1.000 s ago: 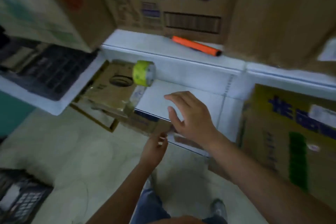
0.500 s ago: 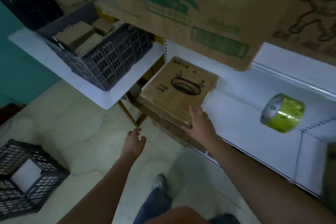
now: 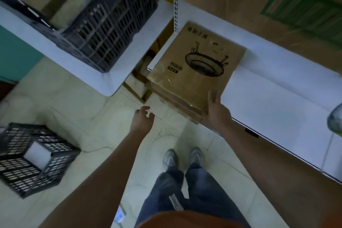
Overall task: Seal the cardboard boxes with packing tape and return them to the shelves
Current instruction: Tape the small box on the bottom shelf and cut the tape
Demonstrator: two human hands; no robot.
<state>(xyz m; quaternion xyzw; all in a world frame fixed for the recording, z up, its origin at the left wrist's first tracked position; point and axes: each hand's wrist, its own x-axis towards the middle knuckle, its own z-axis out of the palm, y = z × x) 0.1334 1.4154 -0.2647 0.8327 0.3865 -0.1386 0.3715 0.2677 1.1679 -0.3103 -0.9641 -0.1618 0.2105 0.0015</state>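
Cardboard box (image 3: 197,65) with the round black drawing on its lid sits flat on a stack of similar boxes at the left end of the white shelf (image 3: 273,102), shiny tape across its near edge. Your right hand (image 3: 217,111) is at its near right corner, fingers straight and together against the box edge, thumb up beside the lid. Your left hand (image 3: 142,119) hovers apart over the floor, fingers loosely curled, holding nothing. Tape roll (image 3: 335,120) peeks in far right on the shelf, blurred. Black crate (image 3: 29,159) lies on the floor.
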